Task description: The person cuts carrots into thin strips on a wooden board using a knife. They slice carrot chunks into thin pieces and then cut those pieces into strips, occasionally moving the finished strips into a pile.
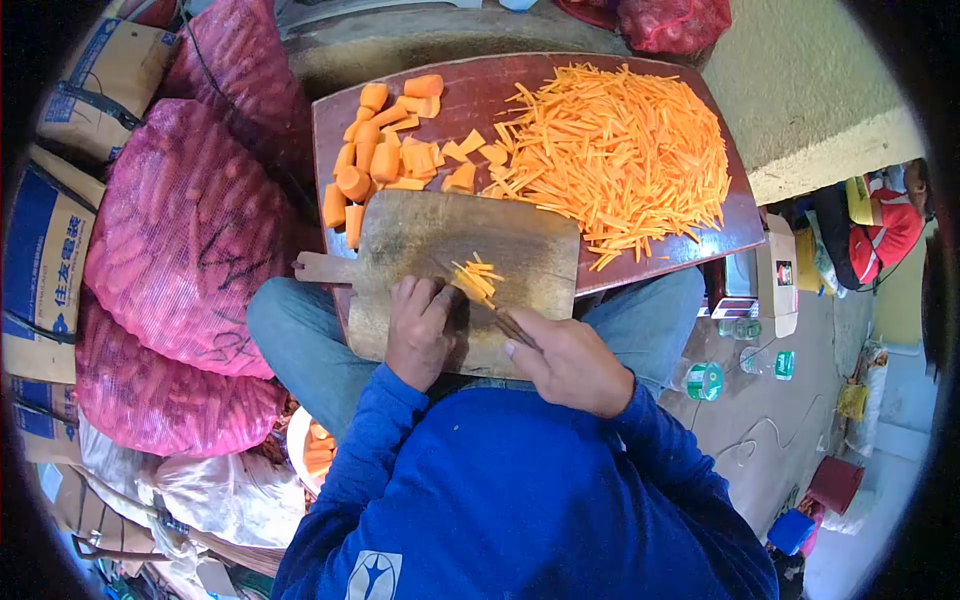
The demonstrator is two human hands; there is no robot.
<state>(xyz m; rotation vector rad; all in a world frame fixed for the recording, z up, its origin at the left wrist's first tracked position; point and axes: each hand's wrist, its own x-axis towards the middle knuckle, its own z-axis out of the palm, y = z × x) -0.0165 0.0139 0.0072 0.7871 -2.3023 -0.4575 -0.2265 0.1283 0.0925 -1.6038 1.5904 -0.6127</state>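
A wooden cutting board (pixel 400 225) with a handle pointing left lies over the near edge of a dark red table (pixel 465 75). My left hand (pixel 421 325) presses down on the board, fingers curled; what is under its fingertips is hidden. In my right hand (pixel 570 360) is the handle of a knife (pixel 520 330), its blade hard to make out beside my left fingers. Thin carrot strips (pixel 478 280) lie at the knife on the board. Behind the board, carrot chunks (pixel 385 160) sit at the left and a big heap of carrot strips (pixel 620 150) at the right.
Pink mesh sacks of carrots (pixel 185 240) stack up at the left, beside cardboard boxes (pixel 45 270). A white container with carrot pieces (pixel 318 450) stands by my left leg. Plastic bottles (pixel 704 381) and a cable (pixel 770 425) are on the floor at the right.
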